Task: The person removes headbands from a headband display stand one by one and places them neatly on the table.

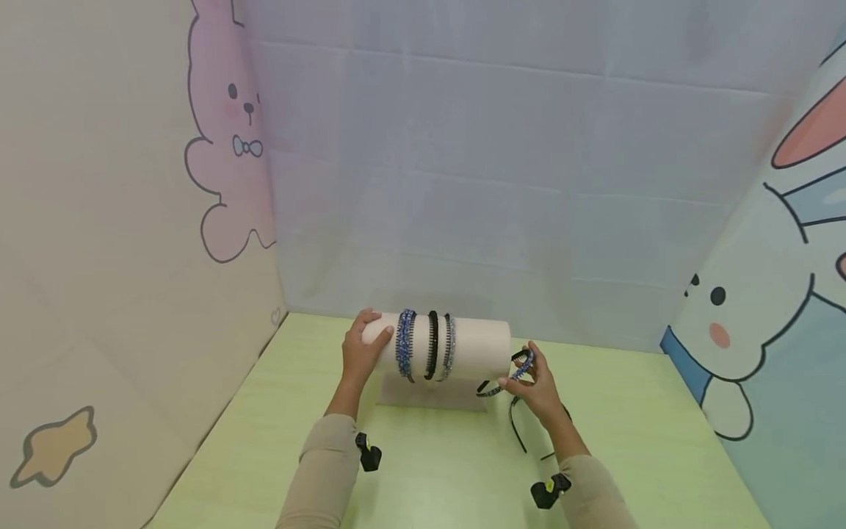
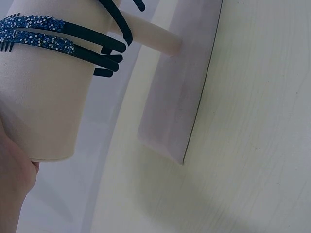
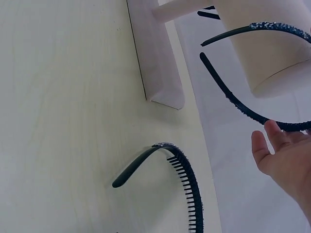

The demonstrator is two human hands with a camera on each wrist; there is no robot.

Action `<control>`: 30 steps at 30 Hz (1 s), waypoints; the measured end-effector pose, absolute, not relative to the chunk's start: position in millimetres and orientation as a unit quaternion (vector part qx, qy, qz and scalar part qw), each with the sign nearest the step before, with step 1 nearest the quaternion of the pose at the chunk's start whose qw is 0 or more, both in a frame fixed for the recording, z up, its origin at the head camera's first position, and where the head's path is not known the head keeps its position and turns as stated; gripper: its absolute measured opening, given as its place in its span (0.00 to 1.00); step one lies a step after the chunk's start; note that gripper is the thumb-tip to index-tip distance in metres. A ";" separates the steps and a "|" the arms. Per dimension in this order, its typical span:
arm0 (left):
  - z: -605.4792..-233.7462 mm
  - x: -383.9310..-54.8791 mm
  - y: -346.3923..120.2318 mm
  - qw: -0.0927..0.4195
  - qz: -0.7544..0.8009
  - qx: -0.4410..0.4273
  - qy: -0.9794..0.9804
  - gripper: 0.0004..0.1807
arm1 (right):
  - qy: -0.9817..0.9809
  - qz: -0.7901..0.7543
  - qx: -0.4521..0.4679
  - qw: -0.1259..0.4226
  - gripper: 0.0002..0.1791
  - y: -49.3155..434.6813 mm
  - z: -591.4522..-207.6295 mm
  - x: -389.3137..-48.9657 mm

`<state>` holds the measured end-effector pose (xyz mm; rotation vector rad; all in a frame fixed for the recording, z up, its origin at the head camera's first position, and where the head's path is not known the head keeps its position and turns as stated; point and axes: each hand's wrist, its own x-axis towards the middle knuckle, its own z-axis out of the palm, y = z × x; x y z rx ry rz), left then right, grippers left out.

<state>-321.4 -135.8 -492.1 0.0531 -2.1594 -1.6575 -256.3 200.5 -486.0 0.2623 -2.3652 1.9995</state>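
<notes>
A cream cylindrical display stand (image 1: 481, 342) lies sideways on a post. My left hand (image 1: 359, 354) grips its left end, thumb on the front. Blue beaded headbands (image 1: 405, 344), a black headband (image 1: 432, 345) and a silvery headband (image 1: 449, 347) sit round the cylinder. At the right end, my right hand (image 1: 542, 389) holds another blue glittery headband (image 1: 526, 366) between thumb and fingers. In the right wrist view this toothed band's open ends point toward the cylinder, one arm overlapping it and the other below it.
The stand's flat base (image 1: 429, 397) rests on the pale green table (image 1: 423, 470). Another toothed headband (image 3: 192, 182) lies on the table, below my right hand in the head view. A pale cloth wall (image 1: 463, 184) rises behind, with cartoon-printed panels at both sides.
</notes>
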 end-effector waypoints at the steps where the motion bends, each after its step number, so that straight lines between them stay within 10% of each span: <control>1: -491.3 -321.5 -135.5 0.208 -0.596 0.017 -0.776 0.21 | -0.762 0.643 0.077 0.018 0.53 200.9 -487.5 -255.7; 30: -490.7 -319.5 -136.3 0.198 -0.599 0.027 -0.776 0.21 | -0.726 0.674 -0.054 0.129 0.52 208.2 -518.2 -214.0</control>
